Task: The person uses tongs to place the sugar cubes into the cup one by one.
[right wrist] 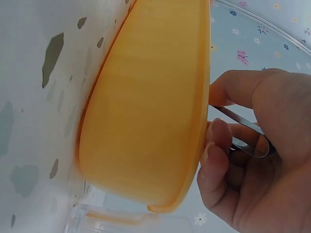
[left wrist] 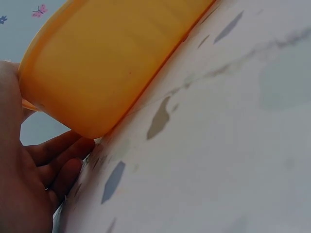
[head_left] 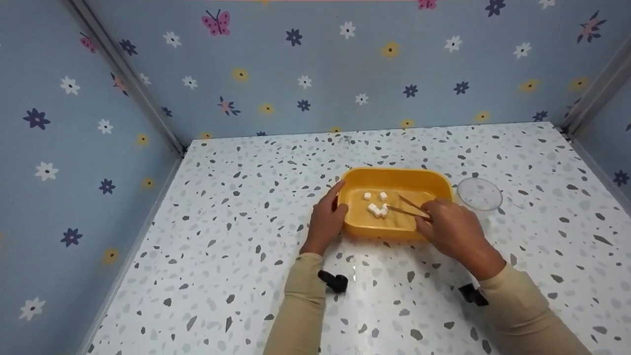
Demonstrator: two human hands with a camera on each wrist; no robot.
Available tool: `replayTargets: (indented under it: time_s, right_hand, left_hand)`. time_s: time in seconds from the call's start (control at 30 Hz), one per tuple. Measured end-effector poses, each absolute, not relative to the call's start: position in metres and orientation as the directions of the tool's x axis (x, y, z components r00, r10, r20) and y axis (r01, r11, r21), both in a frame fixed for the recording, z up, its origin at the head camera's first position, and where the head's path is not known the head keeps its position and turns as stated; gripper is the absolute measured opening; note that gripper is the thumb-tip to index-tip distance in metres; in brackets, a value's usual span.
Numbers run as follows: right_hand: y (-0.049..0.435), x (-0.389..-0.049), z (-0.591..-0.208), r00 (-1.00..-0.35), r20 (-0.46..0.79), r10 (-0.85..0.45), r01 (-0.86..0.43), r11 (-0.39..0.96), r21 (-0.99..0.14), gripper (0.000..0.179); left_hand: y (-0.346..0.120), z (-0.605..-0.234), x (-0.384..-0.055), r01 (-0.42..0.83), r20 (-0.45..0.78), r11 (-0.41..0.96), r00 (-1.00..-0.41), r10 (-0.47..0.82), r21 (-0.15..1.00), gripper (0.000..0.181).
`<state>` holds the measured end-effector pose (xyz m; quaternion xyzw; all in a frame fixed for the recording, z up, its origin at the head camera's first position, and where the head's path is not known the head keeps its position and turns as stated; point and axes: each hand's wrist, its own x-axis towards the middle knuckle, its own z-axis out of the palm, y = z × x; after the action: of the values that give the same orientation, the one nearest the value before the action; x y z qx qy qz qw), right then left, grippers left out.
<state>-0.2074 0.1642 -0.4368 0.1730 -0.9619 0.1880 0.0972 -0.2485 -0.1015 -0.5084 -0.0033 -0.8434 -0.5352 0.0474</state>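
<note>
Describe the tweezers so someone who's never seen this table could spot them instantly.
On the speckled table, find the yellow tray. At its right end, the right hand holds the tweezers, their two arms spread over the tray. Unlike the chunky white cubes nearby, they're long, slim and metallic.

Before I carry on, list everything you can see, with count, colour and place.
walls: three, patterned blue, left, back, right
posts: two, grey, wall corners
table: one, speckled white, below walls
tub: one, yellow, on table
cubes: at least five, white, inside tub
tweezers: one, metallic, reaching into tub
cup: one, clear, right of tub
wrist cameras: two, black, lower middle and lower right
sleeves: two, tan, foreground
left hand: one, gripping tub's left end
right hand: one, holding tweezers
</note>
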Motion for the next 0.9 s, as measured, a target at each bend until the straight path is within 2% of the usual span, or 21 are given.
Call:
replayTargets:
  time_s: [0.2, 0.9]
  right_hand:
    - [0.1647, -0.2078, -0.4407, -0.908, 0.289, -0.303, -0.389, 0.867, -0.311, 0.021]
    - [0.1614, -0.2062, -0.4423, -0.917, 0.274, -0.291, -0.374, 0.867, -0.329, 0.021]
  left_hand:
    - [-0.1020, -0.5074, -0.2480, 0.060, 0.088, 0.423, -0.995, -0.048, 0.904, 0.060]
    - [-0.1008, -0.5062, -0.2469, 0.040, 0.066, 0.401, -0.997, -0.051, 0.915, 0.060]
